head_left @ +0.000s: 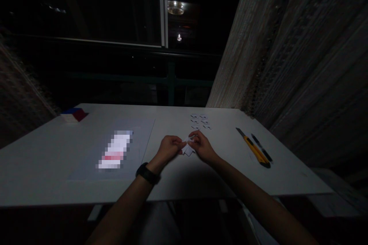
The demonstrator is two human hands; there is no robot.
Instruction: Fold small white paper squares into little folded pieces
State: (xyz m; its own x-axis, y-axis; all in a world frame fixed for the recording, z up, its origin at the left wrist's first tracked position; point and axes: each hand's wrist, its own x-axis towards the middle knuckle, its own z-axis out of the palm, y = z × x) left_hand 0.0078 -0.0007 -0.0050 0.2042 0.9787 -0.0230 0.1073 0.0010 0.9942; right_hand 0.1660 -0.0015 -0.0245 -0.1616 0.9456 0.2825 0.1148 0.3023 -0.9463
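A small piece of folded white paper (188, 150) is held between both hands over the middle of the white table. My left hand (170, 147), with a dark band on its wrist, pinches the paper's left side. On the opposite side, my right hand (202, 147) grips it with thumb and fingers. The fingers hide parts of the folds. Just beyond the hands lie several small white paper pieces with dark marks (200, 121), set out in two columns.
A yellow box cutter (254, 148) with its blade showing lies right, beside a dark pen (261, 147). At left are a large pale sheet (83, 168) under a bright blurred-out rectangle (115, 149), and a colored cube (73, 115). Curtains (253, 38) hang at the right edge.
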